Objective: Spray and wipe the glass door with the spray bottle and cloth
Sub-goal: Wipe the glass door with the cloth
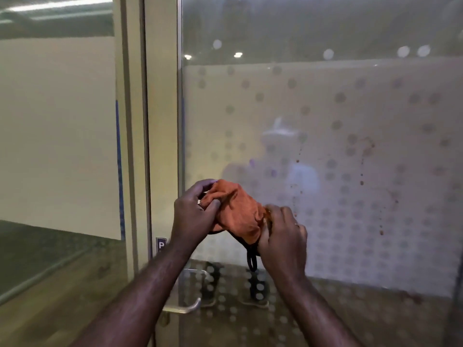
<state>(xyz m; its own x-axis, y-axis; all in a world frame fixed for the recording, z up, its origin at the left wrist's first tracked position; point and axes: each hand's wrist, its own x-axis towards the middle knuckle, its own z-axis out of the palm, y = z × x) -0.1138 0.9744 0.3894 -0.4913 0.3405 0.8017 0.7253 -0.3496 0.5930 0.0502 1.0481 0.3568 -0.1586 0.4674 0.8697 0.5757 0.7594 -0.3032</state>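
Bunching orange cloth [238,214], left hand [193,216], right hand [283,234]

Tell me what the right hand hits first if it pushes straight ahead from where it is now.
Probably the frosted, dotted glass door: the right hand, gripping the orange cloth, has only glass beyond it. Depth is unclear.
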